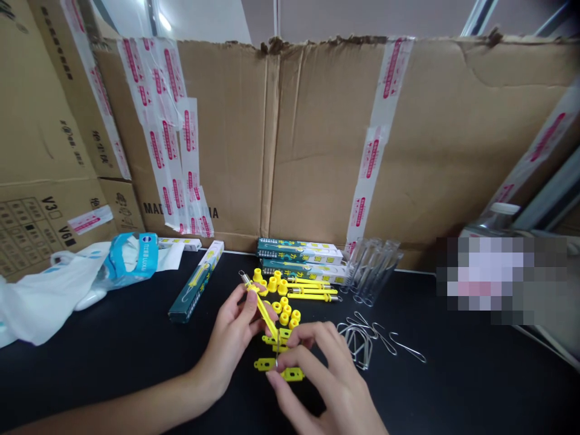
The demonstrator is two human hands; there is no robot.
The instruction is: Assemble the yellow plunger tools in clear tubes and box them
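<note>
My left hand (229, 338) is closed around a slim yellow spring-scale rod (266, 314), which slants down to the right with a small metal spring (245, 278) at its upper end. At the rod's lower tip, my right hand (328, 374) pinches a thin metal hook (278, 350); whether the hook is joined to the rod is too small to tell. Flat yellow slotted plates (265, 364) lie on the table beneath the fingers. Just behind the hands are several yellow caps (284, 309) and more yellow rods with springs (313, 292).
Wire hooks (362, 344) lie to the right, near clear plastic tubes (374, 275). Printed boxes (299, 251) are stacked at the back, with another box (198, 281) at left. Plastic packaging (131, 257) sits far left. Cardboard walls (317, 139) enclose the black table (149, 356).
</note>
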